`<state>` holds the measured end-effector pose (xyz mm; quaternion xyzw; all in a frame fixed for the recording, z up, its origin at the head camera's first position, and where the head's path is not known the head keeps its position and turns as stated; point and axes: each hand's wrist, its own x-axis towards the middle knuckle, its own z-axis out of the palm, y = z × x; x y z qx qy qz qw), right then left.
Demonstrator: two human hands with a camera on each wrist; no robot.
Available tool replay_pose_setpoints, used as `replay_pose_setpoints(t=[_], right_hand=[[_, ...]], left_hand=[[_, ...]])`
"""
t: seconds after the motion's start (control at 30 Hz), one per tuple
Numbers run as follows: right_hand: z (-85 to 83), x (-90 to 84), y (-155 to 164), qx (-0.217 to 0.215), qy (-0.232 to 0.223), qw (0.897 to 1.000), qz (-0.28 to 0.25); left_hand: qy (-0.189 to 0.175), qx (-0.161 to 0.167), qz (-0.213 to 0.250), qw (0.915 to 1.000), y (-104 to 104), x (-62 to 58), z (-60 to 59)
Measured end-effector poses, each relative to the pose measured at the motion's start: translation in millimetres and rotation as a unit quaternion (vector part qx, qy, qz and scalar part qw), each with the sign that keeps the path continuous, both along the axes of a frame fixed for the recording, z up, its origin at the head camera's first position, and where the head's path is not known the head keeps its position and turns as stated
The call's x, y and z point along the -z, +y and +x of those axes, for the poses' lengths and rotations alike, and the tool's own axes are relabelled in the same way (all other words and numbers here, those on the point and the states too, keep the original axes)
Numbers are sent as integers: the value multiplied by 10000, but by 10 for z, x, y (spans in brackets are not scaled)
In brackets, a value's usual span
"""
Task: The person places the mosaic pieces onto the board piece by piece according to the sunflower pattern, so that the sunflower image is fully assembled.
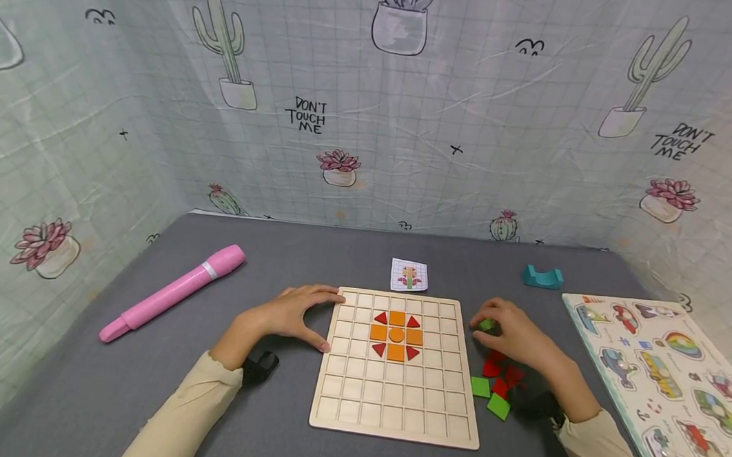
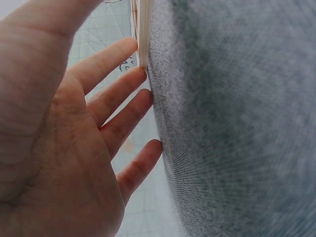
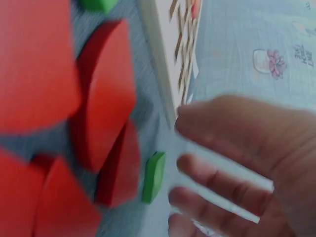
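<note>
Far left: pink tube (image 1: 176,291) lies slantwise on the grey cloth (image 1: 115,395), its pale band toward the far end. Left hand (image 1: 279,316) next, from where I stand: fingers spread, wide open, gripping nothing; thumb and index touch the left side of the gridded wooden board (image 1: 394,397). Left wrist view: middle fingertip also at the board's edge, little fingertip down by the cloth.

Board flat, centre. In its upper half, orange circle (image 1: 395,335) ringed by four orange squares (image 1: 397,318) in a cross, red triangles (image 1: 381,318) at the diagonals. Small printed card (image 1: 409,275) just beyond the far edge.

Right of board: right hand (image 1: 512,331), partly open, fingers loosely bent around a green piece (image 1: 487,324); right wrist view puts it on the cloth, fingers not closed on it. Nearer me, red pieces (image 1: 492,365) clustered, two green squares (image 1: 480,387) beside them. Teal block (image 1: 542,277) farther back; picture puzzle board (image 1: 596,339) far right
</note>
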<state>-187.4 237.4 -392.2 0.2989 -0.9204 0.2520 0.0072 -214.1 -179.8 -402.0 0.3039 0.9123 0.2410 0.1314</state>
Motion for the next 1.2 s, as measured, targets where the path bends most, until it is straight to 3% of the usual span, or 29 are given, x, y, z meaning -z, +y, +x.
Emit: replay_pose_setpoints(t=[0.1, 0.3, 0.57, 0.97, 1.2], right_hand=[[-7, 21, 36, 327, 135, 9993, 157], [-31, 49, 70, 748, -142, 9971, 48], [-26, 56, 20, 833, -150, 9964, -57], [-3, 23, 18, 1114, -652, 9914, -207], [16, 2, -20, 1047, -817, 9908, -261]], left_hand=[[2, 3, 4, 10000, -4, -3, 2], [24, 17, 4, 10000, -19, -4, -6], [36, 21, 15, 10000, -37, 16, -20], [-10, 27, 57, 10000, -21, 31, -34], [-22, 13, 7, 10000, -11, 23, -29]])
